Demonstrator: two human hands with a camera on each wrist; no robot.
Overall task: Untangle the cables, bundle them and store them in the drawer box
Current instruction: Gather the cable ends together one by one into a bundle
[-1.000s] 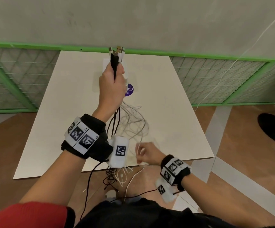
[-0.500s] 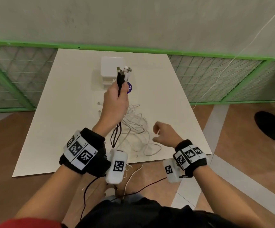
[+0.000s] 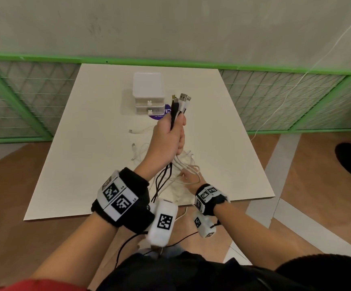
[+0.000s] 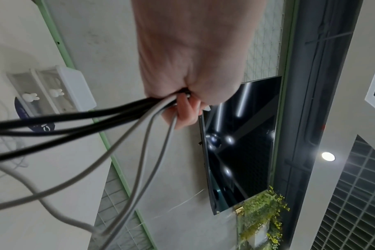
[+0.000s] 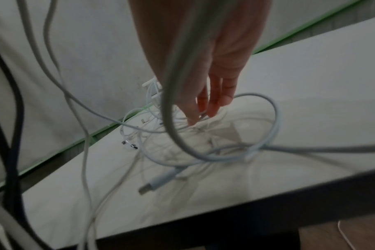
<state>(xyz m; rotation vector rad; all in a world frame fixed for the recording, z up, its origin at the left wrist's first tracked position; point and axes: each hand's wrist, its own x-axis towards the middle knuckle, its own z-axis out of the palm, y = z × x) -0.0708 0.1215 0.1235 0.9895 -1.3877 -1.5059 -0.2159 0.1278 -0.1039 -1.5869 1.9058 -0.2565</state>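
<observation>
My left hand (image 3: 170, 137) is raised over the white table (image 3: 222, 127) and grips a bunch of black and white cables (image 3: 177, 110). Their plugs stick up above the fist. In the left wrist view the cables (image 4: 118, 118) run out of the closed left hand (image 4: 182, 104) towards the table. Below it, my right hand (image 3: 189, 177) reaches into the tangle of white cables (image 3: 183, 164) lying on the table. Its fingers (image 5: 203, 108) are straight and touch the thin strands. The white two-drawer box (image 3: 148, 91) stands at the far middle, both drawers closed.
Two loose white cable ends (image 3: 135, 152) lie left of the tangle, and a purple sticker (image 3: 159, 115) sits in front of the box. A USB plug (image 5: 152, 184) lies near the table's front edge. A green mesh fence (image 3: 23, 101) and a wall stand behind the table.
My left hand has come down and to the right with the cable bunch, uncovering the drawer box. My right hand lifted from the table's front edge and then moved into the tangle.
</observation>
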